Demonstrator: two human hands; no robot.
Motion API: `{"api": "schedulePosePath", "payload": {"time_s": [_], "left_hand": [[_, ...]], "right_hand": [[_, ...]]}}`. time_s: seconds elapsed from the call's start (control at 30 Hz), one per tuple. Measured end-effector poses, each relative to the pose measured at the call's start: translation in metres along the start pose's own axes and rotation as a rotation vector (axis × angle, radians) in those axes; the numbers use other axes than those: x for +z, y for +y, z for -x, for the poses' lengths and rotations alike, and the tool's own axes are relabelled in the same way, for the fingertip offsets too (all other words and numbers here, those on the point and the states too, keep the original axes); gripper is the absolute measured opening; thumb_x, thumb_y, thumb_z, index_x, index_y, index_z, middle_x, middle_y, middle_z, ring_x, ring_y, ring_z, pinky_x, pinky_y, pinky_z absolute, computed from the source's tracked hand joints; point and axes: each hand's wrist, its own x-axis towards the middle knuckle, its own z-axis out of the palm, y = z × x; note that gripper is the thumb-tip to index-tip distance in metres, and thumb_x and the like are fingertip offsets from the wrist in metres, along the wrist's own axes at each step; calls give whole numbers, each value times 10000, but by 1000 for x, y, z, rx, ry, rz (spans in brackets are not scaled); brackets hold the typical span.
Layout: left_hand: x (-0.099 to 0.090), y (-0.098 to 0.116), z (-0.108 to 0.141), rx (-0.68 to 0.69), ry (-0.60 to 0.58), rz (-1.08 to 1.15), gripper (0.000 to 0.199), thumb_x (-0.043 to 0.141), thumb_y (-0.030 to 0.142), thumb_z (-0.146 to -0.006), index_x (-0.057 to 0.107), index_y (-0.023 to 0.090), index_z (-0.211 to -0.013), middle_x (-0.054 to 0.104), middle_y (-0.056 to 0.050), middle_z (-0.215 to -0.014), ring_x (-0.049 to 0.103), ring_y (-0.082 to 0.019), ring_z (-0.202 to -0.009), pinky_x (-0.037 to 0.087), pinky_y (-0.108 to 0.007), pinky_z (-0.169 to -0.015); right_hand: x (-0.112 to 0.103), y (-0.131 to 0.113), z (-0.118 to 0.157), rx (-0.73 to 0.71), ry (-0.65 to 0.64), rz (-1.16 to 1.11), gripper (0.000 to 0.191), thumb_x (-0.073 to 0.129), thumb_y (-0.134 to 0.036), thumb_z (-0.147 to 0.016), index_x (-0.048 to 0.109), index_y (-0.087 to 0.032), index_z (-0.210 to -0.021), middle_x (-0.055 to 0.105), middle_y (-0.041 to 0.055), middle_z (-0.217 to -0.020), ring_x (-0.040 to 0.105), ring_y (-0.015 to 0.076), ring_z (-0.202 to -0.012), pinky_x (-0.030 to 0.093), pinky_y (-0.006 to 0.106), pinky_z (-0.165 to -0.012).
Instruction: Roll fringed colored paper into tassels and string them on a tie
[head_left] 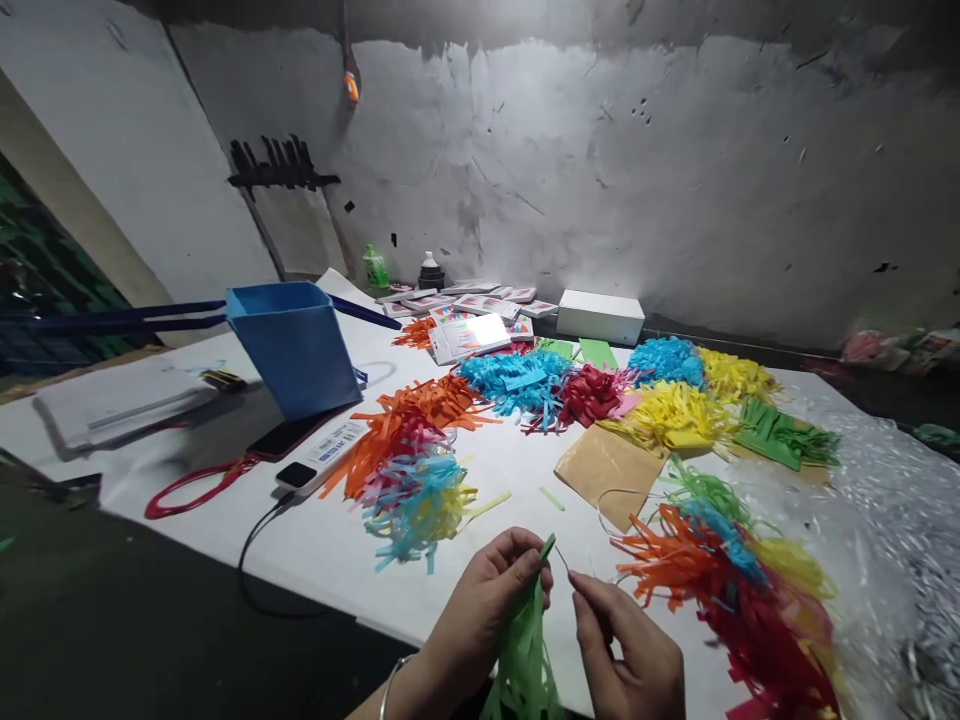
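My left hand [487, 600] is closed around the top of a green tissue-paper tassel [525, 660], whose narrow twisted end sticks up between thumb and fingers while its cut strips hang below. Close on its right, my right hand [634, 650] pinches a thin string [562, 560] that reaches toward the tassel's tip. I cannot make out whether the string passes through the paper. To the right of my right hand lies a garland of orange, blue, yellow and red tassels [690, 560]. Beyond my hands rests a brown paper envelope [611, 470] with string lying across it.
Piles of blue [517, 375], orange [427, 405] and yellow tassels [675, 410] spread over the white table. A blue bin [296, 350], a white power strip [322, 460] and a red cord [195, 490] are at left. Clear plastic wrap [862, 500] covers the right side.
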Motion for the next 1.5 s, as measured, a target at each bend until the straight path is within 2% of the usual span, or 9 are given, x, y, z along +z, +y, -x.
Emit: {"api": "schedulePosePath", "payload": {"time_s": [0.2, 0.3, 0.4, 0.5, 0.63, 0.7, 0.77, 1.23, 1.5], "left_hand": [[3, -3, 8, 159, 88, -254, 269, 833, 376, -730, 684, 162, -794, 687, -27, -756, 602, -157, -734, 461, -250, -711], [5, -5, 13, 264, 59, -414, 247, 814, 379, -747, 690, 165, -748, 674, -32, -786, 596, -185, -803, 457, -279, -783], [6, -3, 17, 196, -21, -438, 271, 742, 437, -812, 706, 168, -813, 686, -41, -810, 592, -191, -813, 448, -282, -782], [5, 0, 18, 92, -70, -417, 310, 715, 473, -826, 709, 163, -836, 675, -34, -778, 573, -178, -768, 435, -268, -739], [0, -1, 15, 89, 57, -385, 307, 786, 456, -757, 694, 171, -822, 628, 5, -717, 511, -137, -676, 393, -225, -643], [-2, -3, 14, 81, 93, -360, 315, 785, 466, -755, 691, 174, -828, 616, 14, -698, 502, -126, -655, 382, -210, -618], [-3, -6, 12, 73, 105, -340, 321, 785, 470, -757, 685, 174, -832, 606, 20, -682, 494, -113, -636, 371, -197, -595], [-3, -16, 11, 47, 148, -204, 337, 793, 452, -758, 657, 162, -860, 586, 27, -679, 465, -76, -571, 351, -168, -526], [-3, -18, 10, 43, 169, -211, 343, 796, 463, -749, 655, 173, -868, 561, 45, -651, 446, -68, -539, 331, -169, -503]], "right_hand": [[-2, -1, 4, 80, 53, 59, 186, 592, -292, -932, 728, -246, -1050, 763, 37, -913, 729, 167, -740, 580, 230, -690], [-4, 3, 1, 115, -36, 49, 188, 572, -311, -944, 711, -233, -1044, 740, 34, -849, 687, 148, -631, 564, 223, -606], [-6, 7, -1, 134, -119, -16, 173, 529, -299, -961, 682, -217, -953, 689, 20, -747, 657, 141, -600, 543, 209, -559], [-7, 10, 0, 145, -107, -39, 186, 528, -305, -961, 686, -205, -969, 687, 24, -748, 645, 135, -574, 540, 208, -534], [-5, 7, 6, 213, 39, 22, 183, 605, -334, -922, 727, -203, -961, 715, 28, -747, 649, 135, -549, 549, 213, -540], [-4, 3, 10, 183, 70, 26, 163, 629, -328, -903, 741, -212, -928, 734, 35, -764, 681, 152, -608, 559, 223, -594], [-3, -1, 13, 143, 66, 35, 149, 631, -312, -897, 745, -215, -906, 753, 43, -789, 702, 166, -651, 561, 229, -630], [1, -6, 17, 115, 8, 71, 117, 611, -251, -898, 720, -212, -881, 717, 5, -699, 622, 121, -524, 512, 195, -560], [1, -5, 19, 204, -20, 38, 144, 597, -282, -904, 721, -217, -871, 703, -5, -699, 617, 114, -553, 481, 188, -590]]}}
